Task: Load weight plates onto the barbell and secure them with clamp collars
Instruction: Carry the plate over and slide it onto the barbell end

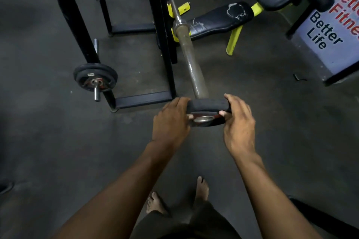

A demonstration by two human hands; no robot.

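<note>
Both hands hold one black weight plate (207, 111) at the near end of the barbell (191, 64) sleeve. Left hand (171, 120) and right hand (239, 122) each grip opposite rims, probably to square the centre hole with the sleeve. No clamp collar in view.

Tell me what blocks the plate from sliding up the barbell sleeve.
Nothing visible does. The plate, held by the left hand and right hand, sits at the tip of the bare sleeve, clear up to its collar.
</note>
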